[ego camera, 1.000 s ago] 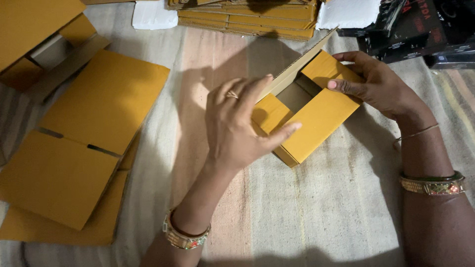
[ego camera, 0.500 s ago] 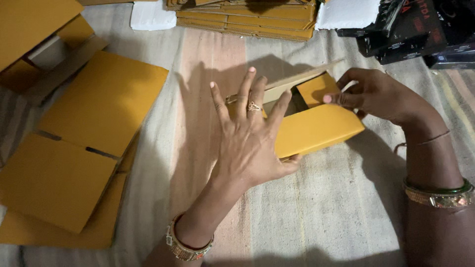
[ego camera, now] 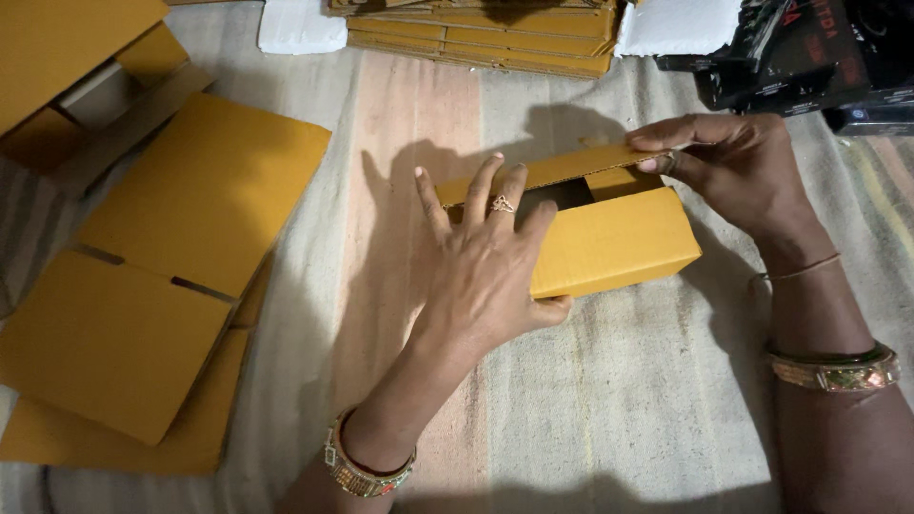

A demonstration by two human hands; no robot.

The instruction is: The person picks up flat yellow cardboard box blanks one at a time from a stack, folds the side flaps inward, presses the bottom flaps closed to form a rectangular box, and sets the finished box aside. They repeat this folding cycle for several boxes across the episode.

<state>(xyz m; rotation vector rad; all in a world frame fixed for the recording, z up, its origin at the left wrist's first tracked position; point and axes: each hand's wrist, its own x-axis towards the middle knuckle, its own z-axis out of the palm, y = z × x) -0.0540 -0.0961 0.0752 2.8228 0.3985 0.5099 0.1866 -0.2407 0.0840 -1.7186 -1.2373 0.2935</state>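
A small yellow cardboard box (ego camera: 619, 243) lies on a striped cloth (ego camera: 609, 409) in the middle. Its top is partly open, with a dark gap and an inner flap showing. My left hand (ego camera: 486, 266) lies flat over the box's left end, fingers spread, thumb hooked on the near side. My right hand (ego camera: 733, 171) pinches the far lid flap (ego camera: 571, 169) at the box's right end, holding it raised above the opening.
Flat yellow cardboard blanks (ego camera: 171, 276) overlap at the left. A half-folded yellow box (ego camera: 67, 76) sits top left. A stack of flat blanks (ego camera: 486, 33) lies at the back, with white sheets (ego camera: 681, 24) and black packages (ego camera: 809, 57) top right.
The box has turned to lie roughly level, long side toward me. My left hand slid onto its left end and spread flat. My right hand lifted the far lid flap.
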